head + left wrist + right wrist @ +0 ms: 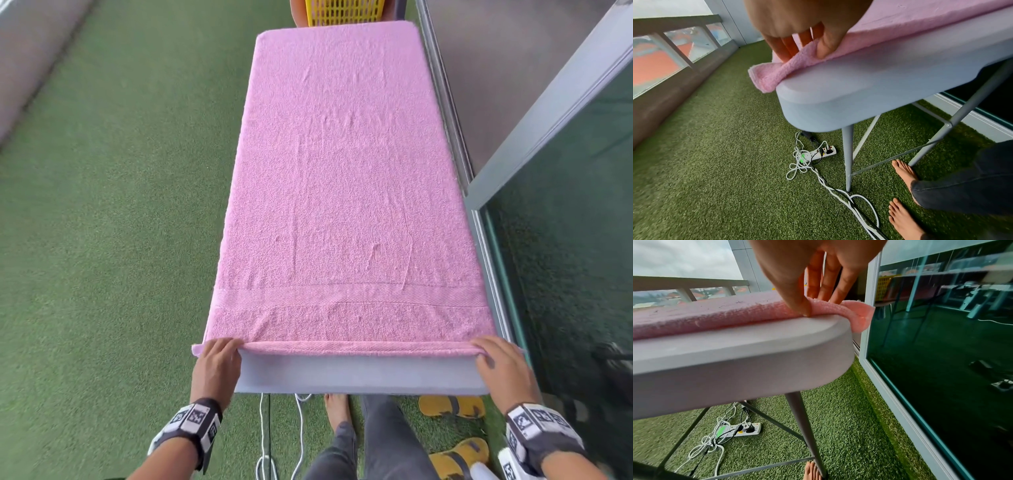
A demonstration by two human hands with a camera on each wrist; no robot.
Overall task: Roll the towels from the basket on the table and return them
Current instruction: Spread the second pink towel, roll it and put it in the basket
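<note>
Pink terry cloth covered nearly the whole top of the grey folding table (359, 377): the pink towel (342, 178) lay spread flat along its length, its woven border band running across near the person's end. The near hem had been turned over into a thin first roll lying just inside the table's near edge, with a strip of bare tabletop showing in front of it.

The left hand (215, 359) gripped the left end of that roll, thumb (826, 47) pressed against the front of the fold and fingers curled over its top, where the towel's corner stuck out past the table's rounded corner. The right hand (500, 359) pinched the right end in the same way, its thumb (797, 300) pushing the rolled cloth down onto the tabletop while the fingers lay over the back of the fold; a small flap of towel hung off the right corner.

At the far end of the table stood the yellow slatted basket (342, 12), only its lower part in view. Green artificial turf (120, 205) covered the floor. Under the table lay a white power strip (822, 152) with tangled white cables, and the person's bare feet stood beside the table legs. Yellow sandals (452, 406) lay on the turf to the right, close to the dark glass door (565, 240).
</note>
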